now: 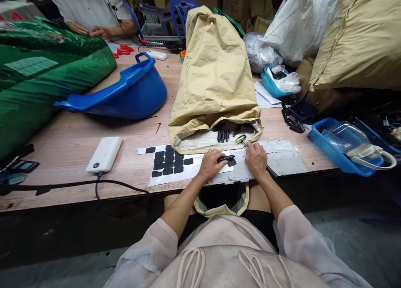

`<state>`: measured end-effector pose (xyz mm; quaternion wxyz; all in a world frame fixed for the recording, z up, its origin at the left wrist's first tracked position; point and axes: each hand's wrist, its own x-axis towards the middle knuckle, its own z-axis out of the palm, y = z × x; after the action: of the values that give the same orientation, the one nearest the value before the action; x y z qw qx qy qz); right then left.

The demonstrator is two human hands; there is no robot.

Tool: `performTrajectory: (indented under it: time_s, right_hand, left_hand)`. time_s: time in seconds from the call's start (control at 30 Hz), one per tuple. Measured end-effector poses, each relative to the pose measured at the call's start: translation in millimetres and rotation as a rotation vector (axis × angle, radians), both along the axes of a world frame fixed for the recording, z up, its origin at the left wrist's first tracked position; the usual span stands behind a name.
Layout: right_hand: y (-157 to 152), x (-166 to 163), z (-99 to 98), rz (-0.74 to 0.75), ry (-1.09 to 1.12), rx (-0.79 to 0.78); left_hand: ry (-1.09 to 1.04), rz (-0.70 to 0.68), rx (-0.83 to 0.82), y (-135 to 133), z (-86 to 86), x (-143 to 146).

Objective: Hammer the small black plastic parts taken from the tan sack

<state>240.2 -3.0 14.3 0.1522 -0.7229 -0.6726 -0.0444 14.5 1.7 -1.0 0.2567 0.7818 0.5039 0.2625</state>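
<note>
My left hand is closed round a small black stick-shaped part, held over a white backing sheet that carries several black square pads. My right hand pinches a thin tool with a yellow-green tip, pointing toward the mouth of a tan paper sack. Several more black parts lie in the sack's opening. A second open sack sits on my lap below the table edge.
A white power bank with a black cable lies at left. A tipped blue basin and a green bag stand behind it. Blue trays with a plastic jug sit at right. Another person's hands work at the far end.
</note>
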Motion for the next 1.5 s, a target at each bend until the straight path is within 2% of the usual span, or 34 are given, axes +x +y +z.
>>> performTrajectory:
  time_s: [0.13,0.23,0.33,0.6,0.8,1.0,1.1,1.23,1.37,1.5]
  right_hand:
    - [-15,1,11.1,0.071,0.211,0.063]
    - [-37,-5,18.2,0.201,0.399,0.092]
    - [-54,-14,23.6,0.285,0.465,0.076]
    - [-68,-24,25.2,0.254,0.323,0.021]
    - [-69,-28,26.8,0.283,0.391,0.034]
    - [-70,-39,23.8,0.296,0.346,-0.018]
    - [-60,-32,24.2,0.258,0.327,0.03]
    - [-33,-13,22.3,0.121,0.201,0.104]
    - [-11,0,7.3,0.063,0.005,0.072]
    - [-9,-1,-7.8,0.05,-0.105,0.086]
  left_hand:
    - [-0.031,0.018,-0.011,0,1.1,1]
    - [-0.043,0.027,-0.01,0,0.9,2]
    - [-0.056,0.051,-0.019,0,1.4,3]
    - [-0.051,0.063,-0.041,1,4.8,4]
    - [-0.058,0.067,-0.047,2,3.4,4]
    - [-0.054,0.082,-0.044,3,1.7,6]
    - [-0.062,0.077,-0.047,3,1.1,5]
    - [-0.058,0.052,-0.046,3,0.9,3]
    - [-0.067,0.024,-0.062,2,3.9,1]
    - [-0.042,0.015,-0.079,1,6.9,-1]
